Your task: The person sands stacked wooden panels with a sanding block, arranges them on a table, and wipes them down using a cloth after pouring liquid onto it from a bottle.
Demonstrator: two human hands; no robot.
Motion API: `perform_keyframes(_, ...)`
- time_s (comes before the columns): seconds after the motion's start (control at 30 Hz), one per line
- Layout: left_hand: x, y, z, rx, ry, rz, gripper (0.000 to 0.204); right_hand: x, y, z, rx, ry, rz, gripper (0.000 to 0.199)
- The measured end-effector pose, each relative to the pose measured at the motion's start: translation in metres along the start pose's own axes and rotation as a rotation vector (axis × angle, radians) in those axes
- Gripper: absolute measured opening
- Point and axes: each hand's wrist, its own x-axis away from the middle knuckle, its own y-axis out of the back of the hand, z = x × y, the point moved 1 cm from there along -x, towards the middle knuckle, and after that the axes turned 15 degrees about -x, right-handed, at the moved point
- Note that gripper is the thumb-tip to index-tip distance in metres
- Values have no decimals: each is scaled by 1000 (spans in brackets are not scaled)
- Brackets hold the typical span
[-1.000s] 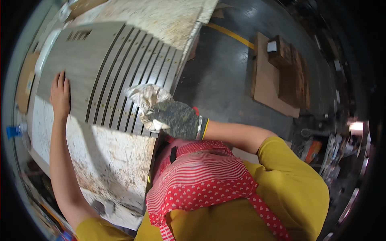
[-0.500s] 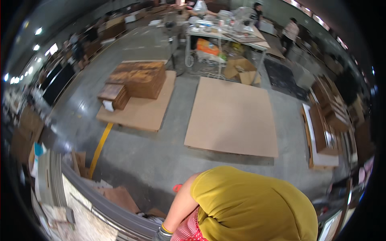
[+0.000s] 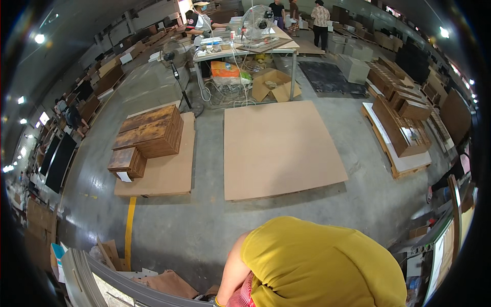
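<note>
Neither of my hands shows in the head view. Close in front, at the lower edge, a person in a mustard-yellow shirt bends forward. That person's bare arm hangs down at the left, with a yellow band at the wrist and the hand cut off by the frame. Red striped cloth shows between arm and shirt. To the left of this person runs a long grey metal edge, seemingly part of a machine or bench. Past the person lies a large flat tan board stack on the floor.
Brown wood-grain panels stand piled on a tan base at left. Further back are a cluttered worktable, a standing fan and an open carton. More panels sit on a pallet at right. Several people stand farther off.
My view has swung and tilted, so floor stacks and table sit further left and more of the right side shows. The bent person keeps nearly the same place; their gloved hand has dropped out of frame.
</note>
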Motion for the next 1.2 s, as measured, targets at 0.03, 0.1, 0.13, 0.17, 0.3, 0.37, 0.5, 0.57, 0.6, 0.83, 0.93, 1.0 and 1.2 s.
perform_keyframes(0.03, 2, 0, 0, 4, 7, 1, 49, 3, 1, 2, -6, -1, 4, 17)
perform_keyframes(0.1, 16, 6, 24, -18, 33, 8, 49, 6, -3, 9, -33, 11, 31, 17)
perform_keyframes(0.13, 33, 16, 51, -46, 54, 20, 49, 6, -10, 21, -65, 38, 51, 17)
perform_keyframes(0.17, 47, 22, 73, -52, 73, 32, 49, 13, -12, 26, -72, 57, 66, 17)
perform_keyframes(0.3, 65, 12, 160, 80, 116, 89, 50, 21, 59, 58, 15, 5, 149, 16)
perform_keyframes(0.37, 78, 27, 151, 77, 133, 104, 49, -13, 93, 58, 151, -50, 258, 16)
perform_keyframes(0.5, 83, 58, 124, -276, 175, 110, 45, -50, 37, 0, -286, -19, -122, 36)
perform_keyframes(0.57, 88, 68, 118, -285, 271, 131, 46, -67, 4, 18, -153, -190, -15, 30)
perform_keyframes(0.6, 97, 73, 110, -297, 312, 146, 46, -61, -8, 28, 95, -83, 108, 26)
perform_keyframes(0.83, 87, 77, 101, -264, 319, 108, 46, 45, -79, 40, -140, 290, 520, 19)
perform_keyframes(0.93, 98, 72, 113, -275, 355, 124, 46, -40, 0, 114, -1080, -263, 533, 22)
perform_keyframes(1.0, 100, 79, 108, -255, 356, 129, 46, -34, 22, 84, -1038, -769, 360, 31)
perform_keyframes(1.2, 87, 72, 103, -252, 309, 93, 45, -23, -86, 14, -2133, -29, 367, 21)
